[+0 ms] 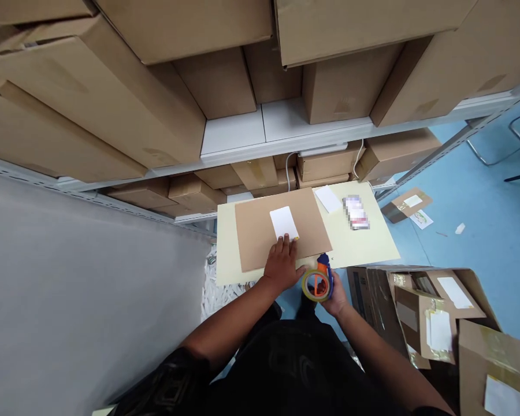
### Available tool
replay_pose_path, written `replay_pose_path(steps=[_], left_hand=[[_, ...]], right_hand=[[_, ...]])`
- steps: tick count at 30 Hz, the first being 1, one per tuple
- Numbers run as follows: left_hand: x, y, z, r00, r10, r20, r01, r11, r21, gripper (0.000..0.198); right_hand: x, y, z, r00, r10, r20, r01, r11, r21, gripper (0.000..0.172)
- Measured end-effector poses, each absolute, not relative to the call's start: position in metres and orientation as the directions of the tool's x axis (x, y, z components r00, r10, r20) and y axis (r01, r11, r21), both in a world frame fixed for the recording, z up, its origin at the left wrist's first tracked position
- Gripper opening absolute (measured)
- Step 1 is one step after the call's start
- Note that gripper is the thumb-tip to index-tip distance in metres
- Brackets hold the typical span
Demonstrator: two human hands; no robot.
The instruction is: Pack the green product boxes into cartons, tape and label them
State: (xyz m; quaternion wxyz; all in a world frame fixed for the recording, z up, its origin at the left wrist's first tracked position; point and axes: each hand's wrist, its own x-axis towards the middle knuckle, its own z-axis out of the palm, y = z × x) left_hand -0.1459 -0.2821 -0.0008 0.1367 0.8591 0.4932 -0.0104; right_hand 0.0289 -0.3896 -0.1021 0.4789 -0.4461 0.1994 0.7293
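A flat brown cardboard box point(260, 225) lies on a small pale yellow table point(372, 242). A white label point(283, 222) sits on top of the box. My left hand point(281, 263) rests flat on the box, fingers stretched out and touching the label's near edge. My right hand point(337, 294) grips a tape dispenser point(318, 281) with a blue and orange body and a roll of tape, held at the table's near edge beside the box.
On the table lie a white sheet point(328, 198) and a small packet point(356, 211). Shelves of stacked cardboard boxes point(112, 98) stand behind. An open carton of labelled parcels point(433, 312) sits at my right on the blue floor point(481, 231). A grey wall point(69, 289) is on the left.
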Motion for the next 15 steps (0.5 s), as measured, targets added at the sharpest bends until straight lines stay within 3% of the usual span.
replay_pose_path(steps=[3, 7, 10, 15], left_hand=[[-0.193, -0.278, 0.016, 0.708, 0.683, -0.178, 0.702, -0.653, 0.285, 0.085], [-0.277, -0.255, 0.031, 0.777, 0.557, -0.293, 0.625, -0.741, 0.246, 0.116], [-0.309, -0.245, 0.026, 0.824, 0.446, -0.350, 0.536, -0.813, 0.227, 0.121], [-0.293, -0.256, 0.000, 0.792, 0.565, -0.233, 0.603, -0.785, 0.143, 0.119]], right_hand=[[0.062, -0.364, -0.103, -0.133, 0.484, -0.865, -0.845, -0.511, -0.155, 0.044], [0.089, -0.326, -0.101, -0.173, 0.443, -0.880, -0.726, -0.661, -0.190, 0.045], [0.094, -0.293, -0.098, -0.192, 0.419, -0.888, -0.630, -0.746, -0.216, 0.046], [0.085, -0.244, -0.093, -0.192, 0.448, -0.873, -0.602, -0.756, -0.256, 0.047]])
